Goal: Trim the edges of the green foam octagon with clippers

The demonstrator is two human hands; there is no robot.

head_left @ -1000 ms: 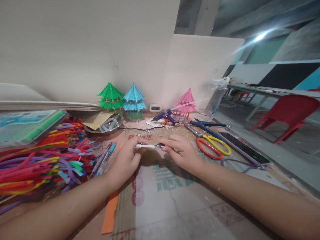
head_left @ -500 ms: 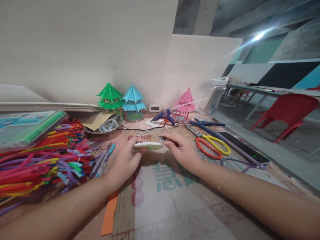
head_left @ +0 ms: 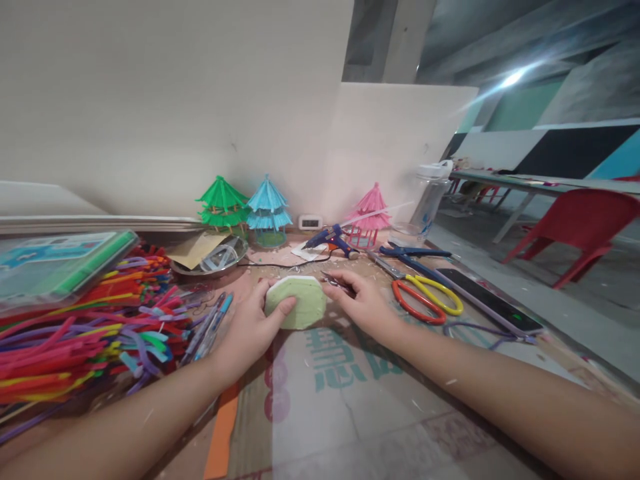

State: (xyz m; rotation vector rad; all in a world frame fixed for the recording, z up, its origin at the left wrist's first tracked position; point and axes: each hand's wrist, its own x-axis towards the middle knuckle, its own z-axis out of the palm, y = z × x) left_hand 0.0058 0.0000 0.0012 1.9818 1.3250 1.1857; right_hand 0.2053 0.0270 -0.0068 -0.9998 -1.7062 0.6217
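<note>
My left hand (head_left: 257,327) is closed on a pale green foam piece (head_left: 300,303) with a many-sided outline and a white edge, its thumb pressing on the green face. This face is tilted towards me. At the piece's right edge is my right hand (head_left: 360,300), fingers pinched around a small dark pointed tool (head_left: 341,285). Most of the tool is hidden by the fingers, so its kind is unclear. Beneath both hands lies a printed cardboard sheet (head_left: 350,413).
Behind stand green (head_left: 220,203), blue (head_left: 267,207) and pink (head_left: 373,207) paper-roofed models and a glue gun (head_left: 333,239). Scissors (head_left: 425,300), pliers (head_left: 415,251) and a phone (head_left: 490,303) lie right. Pipe cleaners (head_left: 100,333), pens (head_left: 213,327) and a metal dish (head_left: 210,260) are left.
The foam piece has turned from nearly edge-on to showing its green face. My right hand stays beside it with the small tool. The camera view has shifted slightly.
</note>
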